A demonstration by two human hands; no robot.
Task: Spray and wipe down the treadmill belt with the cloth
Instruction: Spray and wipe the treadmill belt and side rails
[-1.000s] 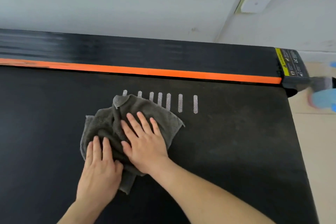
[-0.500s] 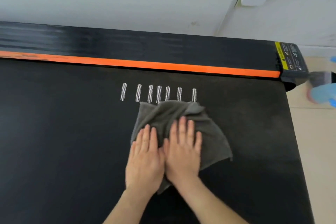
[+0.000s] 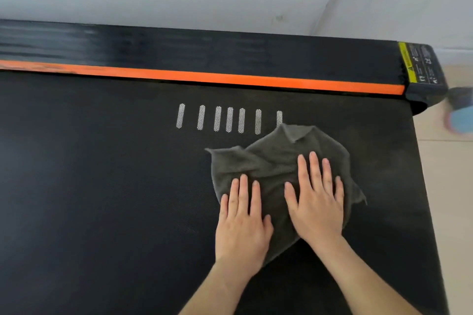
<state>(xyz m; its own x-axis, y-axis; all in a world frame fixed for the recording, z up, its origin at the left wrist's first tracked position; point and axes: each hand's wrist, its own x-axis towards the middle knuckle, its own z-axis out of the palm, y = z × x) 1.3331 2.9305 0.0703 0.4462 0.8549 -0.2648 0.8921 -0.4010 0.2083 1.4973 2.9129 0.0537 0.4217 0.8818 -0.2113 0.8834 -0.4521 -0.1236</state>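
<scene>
A crumpled dark grey cloth [image 3: 276, 158] lies on the black treadmill belt [image 3: 102, 186], just right of a row of white dashes [image 3: 229, 119]. My left hand [image 3: 242, 220] presses flat on the cloth's near left part, fingers straight. My right hand [image 3: 316, 202] presses flat beside it on the cloth's middle, fingers spread. The cloth's far edge covers the lower part of the rightmost dash.
An orange stripe [image 3: 230, 77] and a black side rail [image 3: 204, 48] run along the belt's far side, against a pale wall. The rail ends at a cap with a yellow warning label [image 3: 419, 66]. A blurred blue object [image 3: 460, 120] sits on the tiled floor at right.
Both hands have slid the cloth to the right along the belt, from under the left dashes to past the rightmost dash. The hands now lie side by side on it.
</scene>
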